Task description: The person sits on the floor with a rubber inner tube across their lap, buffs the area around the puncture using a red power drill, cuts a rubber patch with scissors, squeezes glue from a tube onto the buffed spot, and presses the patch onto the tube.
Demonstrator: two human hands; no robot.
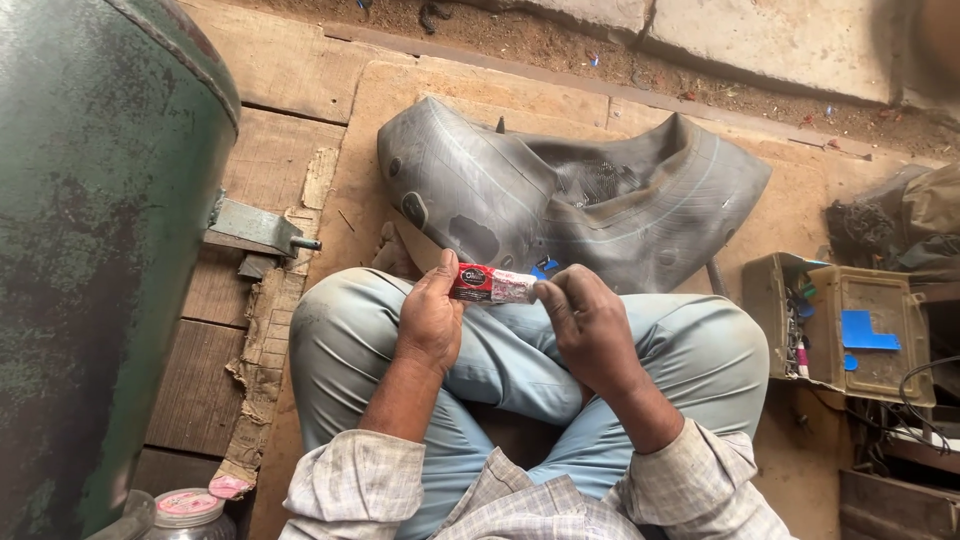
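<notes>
Jar (188,508): pink lid, lower left corner, beside the green tank (95,250). Left hand (430,320): over the crossed legs, pinching the red end of a small tube (492,285). Right hand (590,325): fingertips gripping the tube's pale end; tube level between both hands. Inner tube (560,200): grey, collapsed on the wooden floor (290,70) just beyond. Toolbox (850,325): open, at right.

A big green tank (100,250) stands left. A grey rubber tube (560,200) lies far. A dirty box (850,325) sits right. A jar (188,512) is near.
</notes>
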